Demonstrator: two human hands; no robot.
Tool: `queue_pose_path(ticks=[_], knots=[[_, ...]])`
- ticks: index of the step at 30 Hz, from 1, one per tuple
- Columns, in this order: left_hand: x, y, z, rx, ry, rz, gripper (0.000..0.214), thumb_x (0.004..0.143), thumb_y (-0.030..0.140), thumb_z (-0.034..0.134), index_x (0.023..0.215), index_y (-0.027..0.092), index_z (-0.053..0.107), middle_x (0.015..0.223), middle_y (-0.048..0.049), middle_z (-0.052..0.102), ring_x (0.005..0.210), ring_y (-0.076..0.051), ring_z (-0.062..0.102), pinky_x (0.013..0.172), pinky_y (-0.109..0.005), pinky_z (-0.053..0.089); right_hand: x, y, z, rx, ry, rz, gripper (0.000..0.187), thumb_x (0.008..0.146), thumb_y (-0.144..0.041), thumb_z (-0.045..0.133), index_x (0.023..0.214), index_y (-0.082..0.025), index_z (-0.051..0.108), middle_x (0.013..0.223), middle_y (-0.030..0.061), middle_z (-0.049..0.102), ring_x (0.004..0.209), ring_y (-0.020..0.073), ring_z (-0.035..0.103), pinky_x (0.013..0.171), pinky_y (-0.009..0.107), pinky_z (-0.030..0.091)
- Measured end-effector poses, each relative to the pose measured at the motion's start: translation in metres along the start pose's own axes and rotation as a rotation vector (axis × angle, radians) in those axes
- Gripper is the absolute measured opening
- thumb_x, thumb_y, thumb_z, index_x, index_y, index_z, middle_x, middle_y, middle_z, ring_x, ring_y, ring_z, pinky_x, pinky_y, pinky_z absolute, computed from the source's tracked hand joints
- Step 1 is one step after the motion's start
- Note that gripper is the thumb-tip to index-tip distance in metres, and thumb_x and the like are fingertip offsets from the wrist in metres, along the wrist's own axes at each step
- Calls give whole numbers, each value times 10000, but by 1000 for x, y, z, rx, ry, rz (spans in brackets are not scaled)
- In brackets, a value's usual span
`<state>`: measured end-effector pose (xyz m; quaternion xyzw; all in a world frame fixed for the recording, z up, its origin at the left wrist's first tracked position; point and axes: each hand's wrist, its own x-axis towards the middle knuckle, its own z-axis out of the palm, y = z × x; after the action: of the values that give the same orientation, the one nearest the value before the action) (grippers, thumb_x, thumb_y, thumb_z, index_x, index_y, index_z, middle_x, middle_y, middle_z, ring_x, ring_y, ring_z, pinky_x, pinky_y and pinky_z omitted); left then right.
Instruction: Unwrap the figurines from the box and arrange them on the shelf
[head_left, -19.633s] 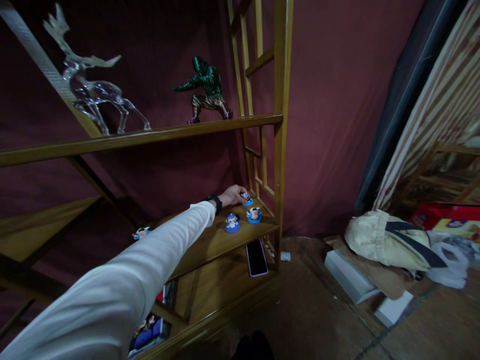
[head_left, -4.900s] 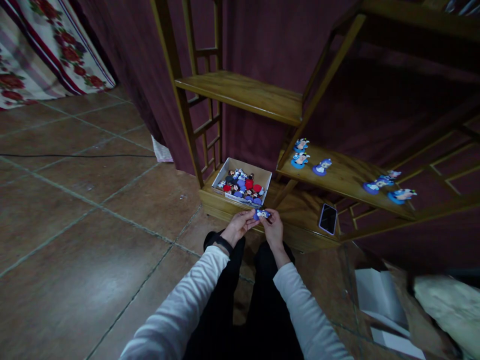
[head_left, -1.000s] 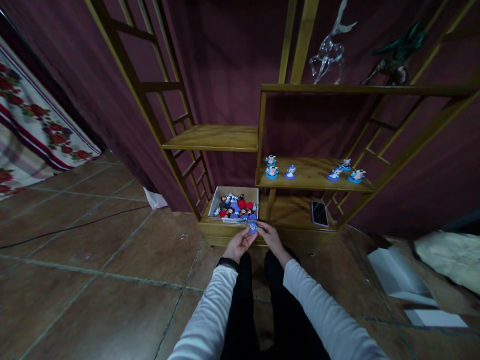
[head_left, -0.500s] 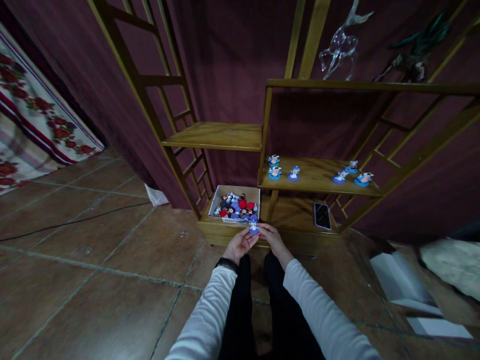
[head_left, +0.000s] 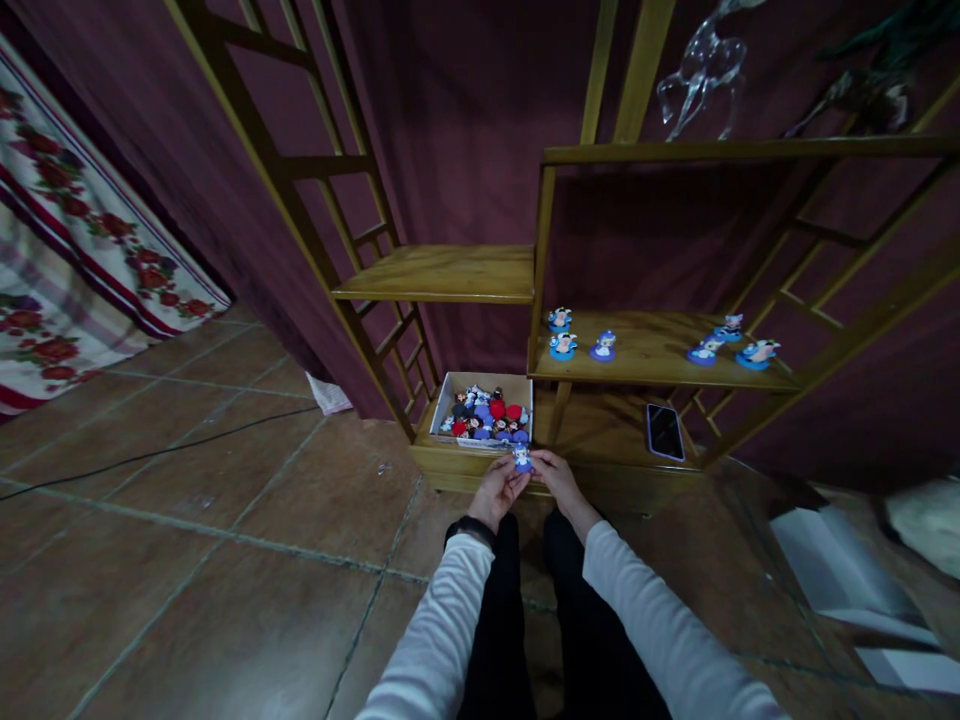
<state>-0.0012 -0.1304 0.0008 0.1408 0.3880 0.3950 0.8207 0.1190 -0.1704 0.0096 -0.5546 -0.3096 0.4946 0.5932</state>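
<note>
A small purple-and-white figurine (head_left: 522,458) is held upright between both hands, just in front of the cardboard box (head_left: 444,394). My left hand (head_left: 498,492) grips it from the left, its fingers closed beneath and beside the base. From the right, my right hand (head_left: 558,478) pinches it with the fingertips. Inside the box lies a heap of small figurines (head_left: 491,412) in red, blue, purple and white. On the shelf (head_left: 645,350) to the right stand several more: a purple one (head_left: 603,346), two light-blue ones at the left end and a group at the right end.
A phone (head_left: 665,432) lies on the lower board right of the box. A bare wooden shelf (head_left: 442,272) juts out above the box. Higher right, a clear deer ornament (head_left: 705,75) stands beside a dark sculpture. A black cable (head_left: 165,448) crosses the tiled floor at left.
The view has shifted slightly, so the shelves and box sit further right in the picture. Both hands keep hold of the figurine, which is in much the same place before the box.
</note>
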Motion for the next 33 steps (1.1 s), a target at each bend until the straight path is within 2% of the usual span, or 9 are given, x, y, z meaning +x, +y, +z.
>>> queue_pose_path(ticks=[5, 8, 13, 18, 24, 29, 33], knots=[[-11, -3, 5, 104, -4, 150, 97, 786, 176, 609, 871, 137, 581, 713, -49, 666, 590, -109, 643, 667, -260, 546, 1, 3, -1, -33, 12, 7, 311, 616, -433, 662, 808, -190, 640, 808, 20, 658, 695, 157, 625, 640, 294, 527], [-17, -4, 8, 166, -8, 192, 103, 758, 156, 640, 845, 118, 599, 738, -67, 672, 622, -120, 649, 686, -270, 544, -1, 4, -4, -34, -1, -3, 311, 615, -442, 662, 784, -184, 625, 774, 18, 652, 686, 158, 625, 631, 291, 525], [-23, -5, 10, 275, 53, 285, 107, 704, 109, 686, 773, 94, 605, 682, -58, 653, 582, -118, 635, 648, -264, 542, -4, 8, -7, -93, -48, -25, 274, 629, -421, 651, 753, -180, 614, 738, 7, 649, 641, 140, 617, 611, 271, 507], [-32, -3, 6, 300, 92, 322, 126, 684, 123, 706, 724, 97, 589, 633, -39, 633, 561, -120, 627, 645, -287, 548, -9, 9, -4, -153, -75, -23, 248, 646, -402, 630, 767, -186, 615, 689, -6, 635, 572, 121, 587, 549, 245, 477], [-46, -3, 1, 331, -55, 339, 290, 574, 124, 785, 813, 99, 622, 700, -47, 665, 663, -141, 651, 751, -322, 539, -18, 3, -3, -83, -109, -16, 279, 637, -426, 654, 778, -189, 614, 739, 5, 650, 623, 132, 603, 589, 255, 487], [-48, -2, 3, 358, -76, 337, 305, 551, 135, 796, 812, 89, 645, 702, -58, 679, 676, -153, 653, 781, -354, 529, -25, -5, -7, -23, -111, 20, 276, 592, -402, 703, 732, -178, 619, 699, 3, 642, 617, 129, 599, 617, 272, 492], [-46, -4, 5, 370, -87, 309, 338, 534, 125, 802, 841, 85, 666, 729, -65, 689, 677, -147, 649, 797, -352, 520, -30, -9, -13, -2, -116, 13, 307, 548, -380, 741, 745, -174, 629, 758, 19, 660, 678, 145, 614, 643, 280, 500]])
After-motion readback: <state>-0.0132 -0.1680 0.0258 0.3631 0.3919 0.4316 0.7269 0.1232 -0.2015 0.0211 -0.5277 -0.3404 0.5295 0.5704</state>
